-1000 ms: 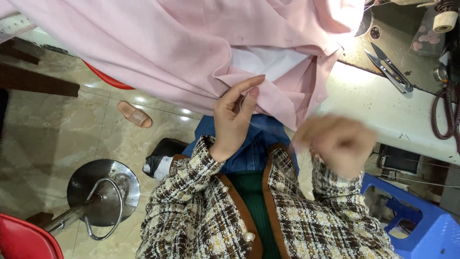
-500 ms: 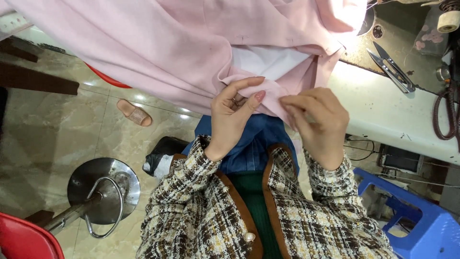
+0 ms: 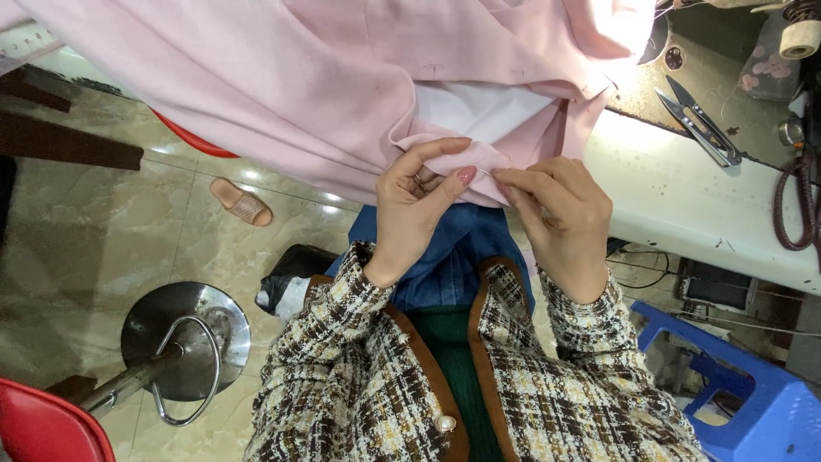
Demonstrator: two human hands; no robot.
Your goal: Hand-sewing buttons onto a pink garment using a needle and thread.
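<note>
A large pale pink garment (image 3: 325, 77) with a white lining (image 3: 479, 107) hangs from the table over my lap. My left hand (image 3: 419, 201) pinches a folded pink edge (image 3: 466, 156) of it between thumb and fingers. My right hand (image 3: 560, 218) is right beside it, fingertips closed on a thin needle (image 3: 484, 172) that touches the same fold. Both arms wear checked tweed sleeves with brown trim.
The white sewing table (image 3: 684, 197) carries thread snips (image 3: 701, 133), a thread spool (image 3: 802, 34) and a dark red cord (image 3: 791, 205). Below lie a tiled floor, a sandal (image 3: 242, 202), a chrome stool base (image 3: 184, 342), a red seat (image 3: 43, 432) and a blue plastic stool (image 3: 735, 393).
My right hand has come up from the lower right, where it was blurred, to meet the left hand at the pink fold. The left hand has tightened its pinch on the fabric.
</note>
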